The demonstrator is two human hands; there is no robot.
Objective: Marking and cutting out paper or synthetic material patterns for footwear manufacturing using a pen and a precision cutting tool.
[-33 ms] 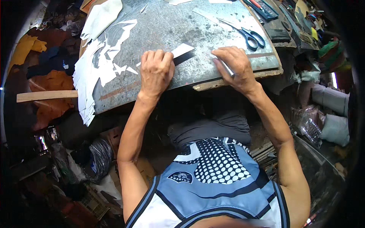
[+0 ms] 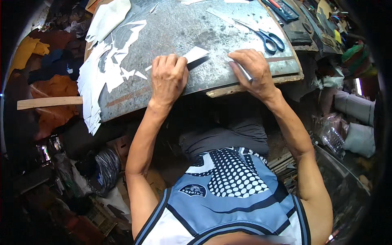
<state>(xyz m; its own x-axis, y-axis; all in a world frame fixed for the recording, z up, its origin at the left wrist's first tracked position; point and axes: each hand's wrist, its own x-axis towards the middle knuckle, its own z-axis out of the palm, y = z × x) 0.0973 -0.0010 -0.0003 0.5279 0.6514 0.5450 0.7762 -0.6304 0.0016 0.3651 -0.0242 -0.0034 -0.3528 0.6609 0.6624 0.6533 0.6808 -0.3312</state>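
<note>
My left hand (image 2: 168,75) is curled, knuckles up, at the near edge of the metal-topped table (image 2: 183,30). A narrow white strip (image 2: 197,53) of sheet material sticks out from under it on both sides, its right end slanting away from me. Farther right, my right hand (image 2: 255,70) is closed around a slim silvery tool (image 2: 246,73). Most of that tool is hidden by the fingers, so its kind is unclear. A gap of bare metal lies between the two hands.
Dark-blue-handled scissors (image 2: 270,42) lie beyond my right hand. White offcuts (image 2: 93,83) spread over the table's left side and hang past its edge. A wooden slat (image 2: 49,103) juts out left. At the far right corner sits a dark tray (image 2: 288,14) with tools.
</note>
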